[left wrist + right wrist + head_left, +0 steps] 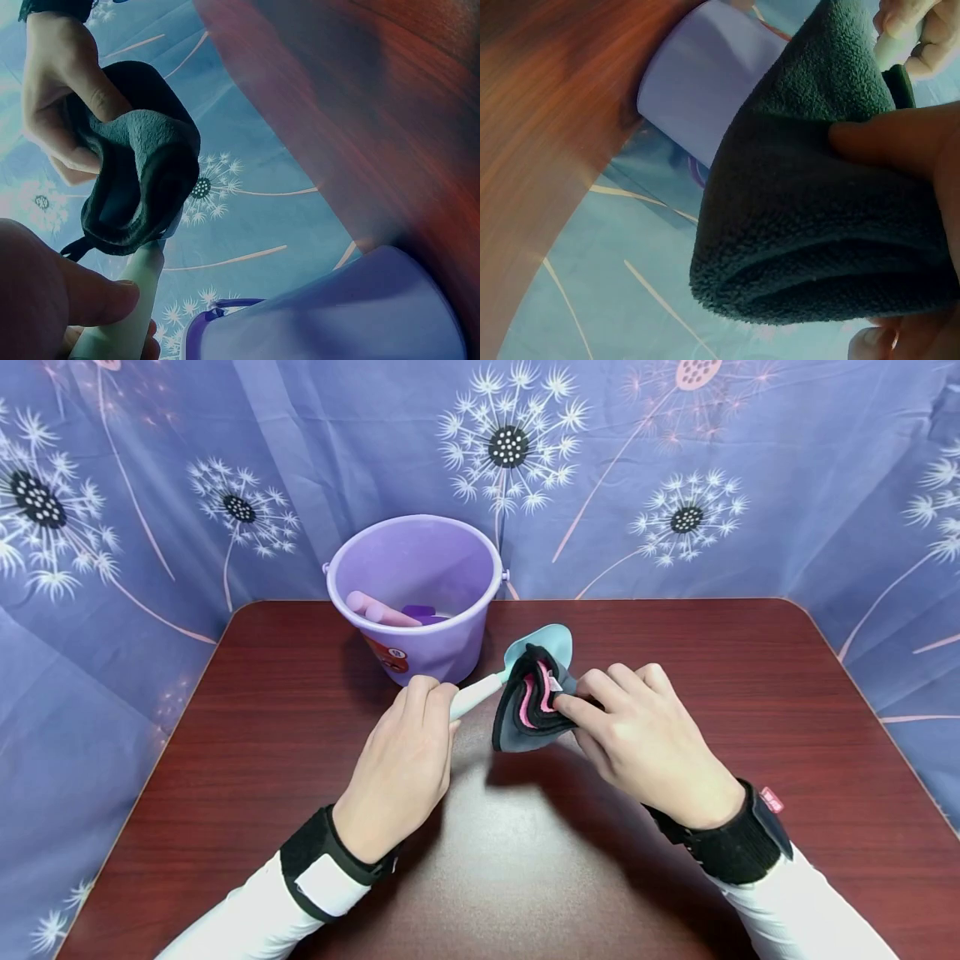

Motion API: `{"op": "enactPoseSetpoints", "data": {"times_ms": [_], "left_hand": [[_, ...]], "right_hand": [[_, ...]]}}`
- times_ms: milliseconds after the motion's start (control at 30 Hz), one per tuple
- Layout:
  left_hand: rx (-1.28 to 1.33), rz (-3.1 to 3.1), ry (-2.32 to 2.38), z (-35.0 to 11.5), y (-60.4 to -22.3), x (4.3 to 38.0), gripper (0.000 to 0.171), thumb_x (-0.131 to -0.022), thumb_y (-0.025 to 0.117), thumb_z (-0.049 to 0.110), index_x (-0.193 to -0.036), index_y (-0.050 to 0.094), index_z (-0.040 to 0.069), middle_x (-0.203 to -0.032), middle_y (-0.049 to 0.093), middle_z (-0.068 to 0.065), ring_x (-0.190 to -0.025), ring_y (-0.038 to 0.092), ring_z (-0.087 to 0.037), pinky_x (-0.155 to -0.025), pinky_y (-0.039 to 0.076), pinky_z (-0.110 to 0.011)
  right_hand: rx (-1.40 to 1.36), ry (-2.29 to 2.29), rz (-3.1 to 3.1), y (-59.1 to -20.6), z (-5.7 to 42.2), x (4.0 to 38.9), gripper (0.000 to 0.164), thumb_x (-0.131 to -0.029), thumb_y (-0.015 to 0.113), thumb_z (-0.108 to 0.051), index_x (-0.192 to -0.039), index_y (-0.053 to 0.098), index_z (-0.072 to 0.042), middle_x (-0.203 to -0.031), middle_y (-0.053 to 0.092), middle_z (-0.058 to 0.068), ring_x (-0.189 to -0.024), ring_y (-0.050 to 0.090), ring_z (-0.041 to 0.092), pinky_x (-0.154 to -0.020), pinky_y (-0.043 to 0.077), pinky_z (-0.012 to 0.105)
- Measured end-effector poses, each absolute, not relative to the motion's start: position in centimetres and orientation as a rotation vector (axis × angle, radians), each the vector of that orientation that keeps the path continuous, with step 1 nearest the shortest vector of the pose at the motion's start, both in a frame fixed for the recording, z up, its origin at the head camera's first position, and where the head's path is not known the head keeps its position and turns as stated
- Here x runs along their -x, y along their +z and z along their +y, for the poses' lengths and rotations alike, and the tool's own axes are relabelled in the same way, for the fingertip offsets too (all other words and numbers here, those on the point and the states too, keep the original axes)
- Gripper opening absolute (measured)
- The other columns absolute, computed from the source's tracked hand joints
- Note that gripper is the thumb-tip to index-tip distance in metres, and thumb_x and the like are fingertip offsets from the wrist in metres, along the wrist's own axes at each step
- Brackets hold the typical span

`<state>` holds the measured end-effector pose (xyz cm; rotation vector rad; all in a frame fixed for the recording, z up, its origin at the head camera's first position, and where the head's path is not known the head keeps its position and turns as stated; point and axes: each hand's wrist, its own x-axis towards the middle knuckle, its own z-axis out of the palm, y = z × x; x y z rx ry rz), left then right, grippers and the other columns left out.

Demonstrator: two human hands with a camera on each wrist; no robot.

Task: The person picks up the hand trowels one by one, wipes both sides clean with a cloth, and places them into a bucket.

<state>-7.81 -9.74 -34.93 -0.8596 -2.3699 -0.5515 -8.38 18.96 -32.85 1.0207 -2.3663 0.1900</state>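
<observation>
My left hand [408, 760] grips the white handle [476, 696] of a toy shovel whose teal blade [551, 643] points up and to the right. A folded towelling cloth [525, 735], dark grey with black edging and pink inner layers, is pinched between the thumb and fingers of my right hand [645, 739]. In the head view the cloth overlaps the lower part of the blade. Its thick folds [817, 217] fill much of the right wrist view. The left wrist view shows the left thumb [105, 296] along the handle, just below the cloth.
A purple bucket [465, 652] stands at the back of the dark red wooden table [300, 677], left of the shovel blade. Inside it lie pink-handled things [378, 608] and a darker purple piece [418, 611]. A blue dandelion-print curtain [360, 452] hangs behind the table.
</observation>
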Motion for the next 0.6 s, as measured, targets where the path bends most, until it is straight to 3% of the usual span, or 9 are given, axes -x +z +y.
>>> {"op": "enactPoseSetpoints", "data": {"times_ms": [400,600], "left_hand": [[0.900,-2.376,-0.532,-9.86,-34.93,7.88,0.028,-0.101,0.067,0.003,-0.121,0.054,-0.010,-0.103,0.051,-0.018,-0.081,0.053,-0.034,-0.069,0.051,-0.043],[0.948,-2.376,-0.520,-9.90,-34.92,8.06,0.023,-0.100,0.065,0.002,-0.118,0.055,-0.008,-0.101,0.051,-0.018,-0.079,0.052,-0.034,-0.069,0.050,-0.043]], "right_hand": [[-1.063,0.083,-2.340,-32.66,19.11,8.11,0.020,-0.099,0.058,-0.009,-0.112,0.074,-0.013,-0.094,0.056,0.006,-0.079,0.046,0.031,-0.071,0.036,0.051],[-1.079,-0.015,-2.328,-32.40,19.19,7.93,0.031,-0.091,0.055,0.005,-0.111,0.073,-0.012,-0.097,0.056,0.008,-0.083,0.048,0.033,-0.070,0.038,0.052]]}}
